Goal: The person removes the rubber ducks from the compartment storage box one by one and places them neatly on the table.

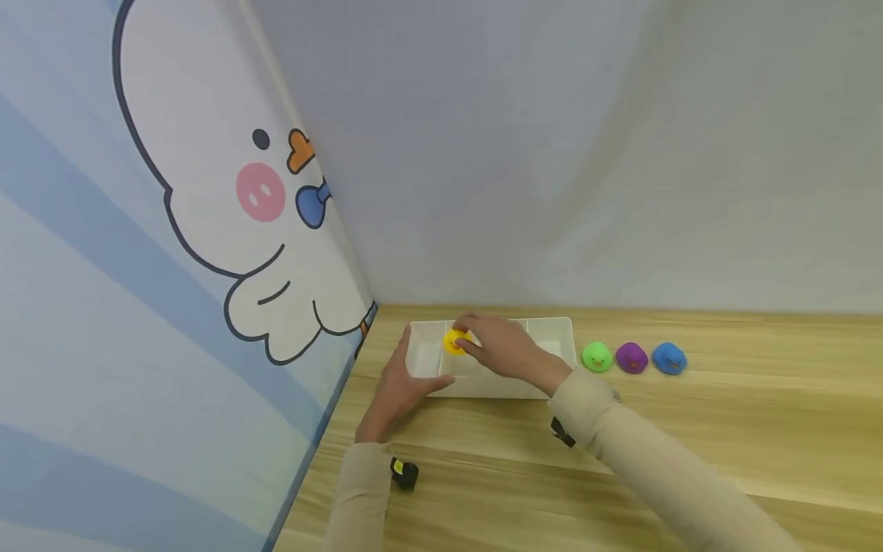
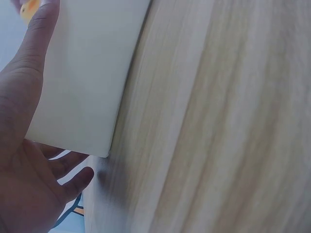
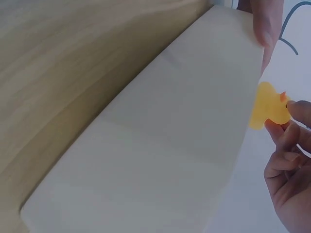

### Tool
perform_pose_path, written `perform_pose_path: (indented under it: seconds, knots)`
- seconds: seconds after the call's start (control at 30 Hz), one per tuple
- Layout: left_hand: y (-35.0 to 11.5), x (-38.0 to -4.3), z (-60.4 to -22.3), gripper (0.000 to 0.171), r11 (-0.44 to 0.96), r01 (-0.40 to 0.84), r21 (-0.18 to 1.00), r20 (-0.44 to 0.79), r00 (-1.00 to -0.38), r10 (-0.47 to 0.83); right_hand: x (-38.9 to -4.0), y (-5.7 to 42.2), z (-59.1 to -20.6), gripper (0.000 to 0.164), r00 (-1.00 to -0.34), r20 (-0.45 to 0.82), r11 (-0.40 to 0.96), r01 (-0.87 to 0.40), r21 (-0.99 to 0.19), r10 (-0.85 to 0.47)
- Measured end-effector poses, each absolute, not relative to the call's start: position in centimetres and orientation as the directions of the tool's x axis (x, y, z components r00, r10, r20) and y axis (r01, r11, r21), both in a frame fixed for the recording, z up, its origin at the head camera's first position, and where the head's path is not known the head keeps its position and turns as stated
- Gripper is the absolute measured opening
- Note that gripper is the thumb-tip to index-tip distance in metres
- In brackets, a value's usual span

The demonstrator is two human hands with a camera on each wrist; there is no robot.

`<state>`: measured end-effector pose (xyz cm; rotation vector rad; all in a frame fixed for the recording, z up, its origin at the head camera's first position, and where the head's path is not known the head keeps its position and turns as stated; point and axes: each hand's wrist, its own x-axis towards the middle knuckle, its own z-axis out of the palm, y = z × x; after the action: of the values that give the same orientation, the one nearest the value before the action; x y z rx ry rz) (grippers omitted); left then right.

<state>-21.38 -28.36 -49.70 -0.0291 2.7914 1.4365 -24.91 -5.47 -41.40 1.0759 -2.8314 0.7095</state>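
Note:
A yellow rubber duck (image 1: pixel 454 342) is pinched between the thumb and fingers of my right hand (image 1: pixel 507 346), over the white divided tray (image 1: pixel 497 388). In the right wrist view the duck (image 3: pixel 268 108) shows just beyond the tray's rim, its orange beak toward the fingertips. My left hand (image 1: pixel 400 387) braces the tray's left end, thumb stretched along the front rim and straight fingers along the left side. Seen from the left wrist, that thumb (image 2: pixel 36 43) lies at the top edge of the front wall. Part of the tray's middle is hidden behind my right hand.
Right of the tray, a green duck (image 1: pixel 596 357), a purple duck (image 1: pixel 631 358) and a blue duck (image 1: pixel 669 358) stand in a row on the wooden table (image 1: pixel 759 429). A grey curtain (image 1: pixel 552 192) rises behind, and a cartoon-printed curtain (image 1: pixel 207 307) borders the left.

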Motion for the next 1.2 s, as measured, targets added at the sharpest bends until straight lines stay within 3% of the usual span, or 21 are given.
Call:
perform_pose_path:
  seconds: [0.3,1.2]
  knots:
    - [-28.3,-21.5,-49.7,0.128,0.594,-0.030,0.804,-0.017,-0.999,-0.027,-24.5,-3.1,-41.3,0.033,-0.751,0.226,0.661,-0.656,-0.364,-0.621]
    - [-28.6,-21.4,-50.2,0.131,0.609,-0.023,0.793,-0.021,-1.000,-0.011,-23.4,2.1,-42.2,0.033,-0.789,0.267,0.688,-0.614,-0.387,-0.553]
